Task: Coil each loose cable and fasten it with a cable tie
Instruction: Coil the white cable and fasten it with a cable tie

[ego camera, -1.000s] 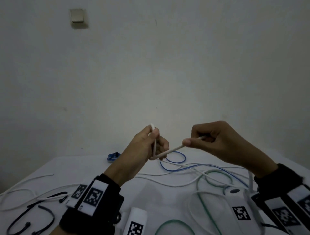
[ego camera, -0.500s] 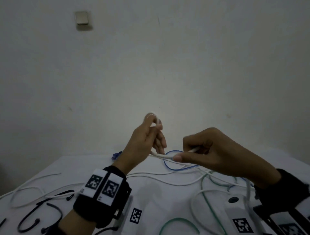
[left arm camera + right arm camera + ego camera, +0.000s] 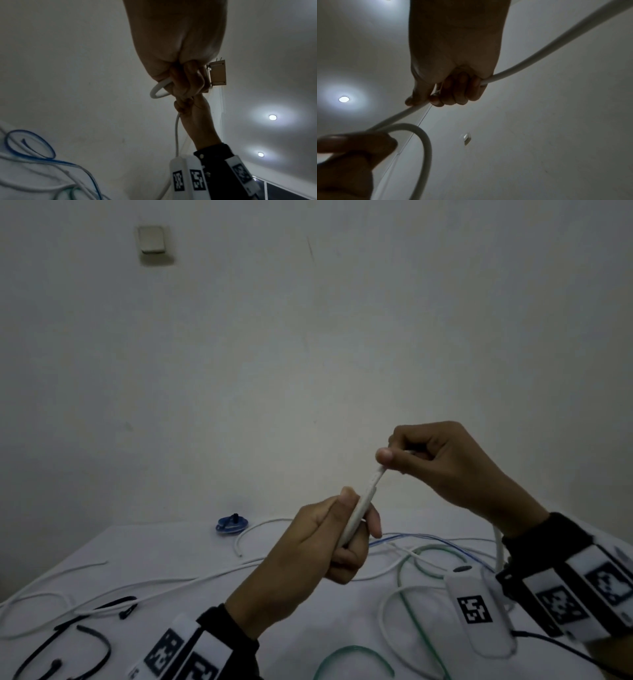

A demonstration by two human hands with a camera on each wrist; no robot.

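Left hand (image 3: 322, 546) and right hand (image 3: 442, 460) were both up in the air above the white table (image 3: 144, 563), close together but not touching; each had its fingers curled tight round the same thick white rubbery cable (image 3: 363, 501), left one lower, right one higher; the stretch between them ran straight and slanted. Left wrist cam showed a small loop of it poking out of the left fist; the rest dropped past the right wrist toward the table. Down there: loose thin blue cable (image 3: 421, 537), thin green cable (image 3: 411, 607), black cable ties (image 3: 99, 648), and a little coiled blue bundle (image 3: 232, 524) at the far edge.
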